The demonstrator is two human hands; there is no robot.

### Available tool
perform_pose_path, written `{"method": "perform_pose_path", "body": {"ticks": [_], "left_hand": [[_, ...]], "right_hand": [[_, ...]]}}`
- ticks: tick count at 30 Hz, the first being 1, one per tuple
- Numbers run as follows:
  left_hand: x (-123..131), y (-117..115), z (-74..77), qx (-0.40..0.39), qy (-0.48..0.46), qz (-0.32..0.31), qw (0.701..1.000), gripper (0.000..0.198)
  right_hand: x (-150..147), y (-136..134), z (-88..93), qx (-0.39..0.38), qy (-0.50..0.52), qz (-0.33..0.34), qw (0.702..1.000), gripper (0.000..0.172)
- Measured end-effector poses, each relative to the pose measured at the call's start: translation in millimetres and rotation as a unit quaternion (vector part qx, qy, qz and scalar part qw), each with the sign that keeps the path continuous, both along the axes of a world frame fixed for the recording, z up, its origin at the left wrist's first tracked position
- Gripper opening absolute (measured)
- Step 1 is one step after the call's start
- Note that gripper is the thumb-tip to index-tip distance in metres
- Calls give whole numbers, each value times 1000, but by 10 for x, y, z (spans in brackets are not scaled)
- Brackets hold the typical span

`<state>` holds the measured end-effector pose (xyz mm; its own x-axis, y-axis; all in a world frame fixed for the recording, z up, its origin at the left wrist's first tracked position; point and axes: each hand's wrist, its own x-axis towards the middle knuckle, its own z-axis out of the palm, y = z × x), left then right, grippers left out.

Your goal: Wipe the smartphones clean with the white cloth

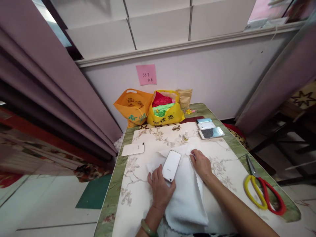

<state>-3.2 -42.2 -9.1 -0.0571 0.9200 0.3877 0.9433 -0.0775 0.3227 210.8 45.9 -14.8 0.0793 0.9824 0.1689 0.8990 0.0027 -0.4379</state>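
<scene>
A white smartphone (171, 165) lies back side up over a white cloth (184, 200) in the middle of the table. My left hand (160, 187) grips the phone's lower end, thumb on one side and fingers on the other. With its fingertips, my right hand (201, 164) pinches the upper right edge of the cloth. The cloth has a scalloped edge and is folded or bunched toward me. Just beyond it stands a small clear bottle (186, 135) with a white cap.
Another white phone (133, 149) lies at left; several phones, including a silver one (211, 133), sit at back right. Scissors (263, 191) with yellow and red handles rest near the right edge. An orange bag (133, 105) and a stuffed yellow bag (166, 113) stand against the wall.
</scene>
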Motion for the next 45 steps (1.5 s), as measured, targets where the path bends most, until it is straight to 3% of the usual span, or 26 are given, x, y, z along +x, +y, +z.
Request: {"method": "perform_pose_path", "body": {"ticks": [3, 5, 9, 11, 13, 18, 21, 23, 27, 29, 34, 37, 40, 43, 45], "left_hand": [[-3, -11, 18, -12, 16, -7, 1000, 67], [-11, -4, 28, -21, 21, -13, 999, 64], [-37, 24, 32, -29, 9, -24, 999, 50], [-46, 31, 31, -31, -2, -24, 999, 45], [-48, 33, 32, -31, -11, -22, 999, 46], [-39, 20, 36, -18, 0, -21, 1000, 58], [-38, 12, 30, -12, 7, -18, 1000, 59], [-42, 13, 22, -8, 5, -21, 1000, 58], [-52, 34, 9, -7, -7, -23, 1000, 52], [-54, 42, 10, -10, -8, -25, 1000, 54], [-44, 27, 46, -23, -10, -25, 999, 57], [-42, 14, 50, -23, -8, -23, 999, 51], [-52, 18, 18, -10, 6, -26, 1000, 51], [-66, 35, -16, 1, 11, -29, 1000, 55], [-71, 45, -20, 2, 12, -32, 999, 57]], "right_hand": [[-4, -70, 70, 42, 55, -9, 998, 18], [-105, -163, 122, 87, 108, 29, 990, 21], [-460, -356, 146, 68, 151, 303, 939, 18], [-621, -369, 105, 31, 116, 380, 917, 16], [-724, -281, 62, 16, 81, 357, 930, 17], [-788, 164, 100, 12, 16, 193, 981, 14], [-798, 203, 138, 6, -17, 119, 993, 13], [-796, 66, 125, 6, -26, 156, 987, 13], [-753, -230, 93, -4, -16, 336, 942, 13], [-736, -198, 119, -19, -25, 356, 934, 13], [-805, 297, 230, -43, -76, 171, 981, 16], [-851, 391, 231, -43, -77, 115, 989, 19], [-820, 156, 176, -36, -72, 162, 983, 13], [-737, -145, 119, -14, -48, 332, 942, 9], [-698, -208, 109, -13, -38, 378, 925, 9]]}}
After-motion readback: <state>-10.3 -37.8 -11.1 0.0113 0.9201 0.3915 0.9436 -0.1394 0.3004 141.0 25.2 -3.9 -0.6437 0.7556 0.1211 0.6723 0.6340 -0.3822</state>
